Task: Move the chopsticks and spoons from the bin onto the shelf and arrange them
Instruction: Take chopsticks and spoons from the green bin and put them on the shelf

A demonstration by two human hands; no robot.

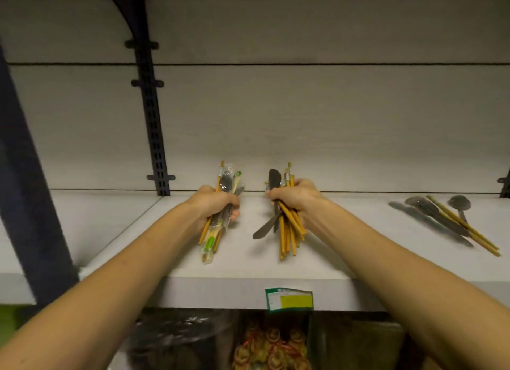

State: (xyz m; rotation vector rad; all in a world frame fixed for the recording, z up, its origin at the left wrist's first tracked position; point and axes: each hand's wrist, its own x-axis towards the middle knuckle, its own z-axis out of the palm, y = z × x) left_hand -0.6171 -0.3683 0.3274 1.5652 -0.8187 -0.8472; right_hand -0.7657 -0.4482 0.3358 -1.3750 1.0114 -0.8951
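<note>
My left hand (pixel 214 204) grips a bundle of yellow chopsticks, plastic-wrapped ones and a dark spoon (pixel 212 238), held just above the white shelf (pixel 248 270). My right hand (pixel 296 197) grips a second bundle of yellow chopsticks and dark spoons (pixel 288 233), whose lower ends fan out over the shelf. Both bundles point away from me toward the back wall. At the far right of the shelf lie two dark spoons and a few chopsticks (pixel 452 222). The bin is not in view.
A dark slotted upright (pixel 150 107) runs up the back wall left of my hands, and a dark post (pixel 30 193) stands at the far left. A green-and-yellow price tag (pixel 289 299) hangs on the shelf's front edge. Packaged goods (pixel 271 347) sit on the level below.
</note>
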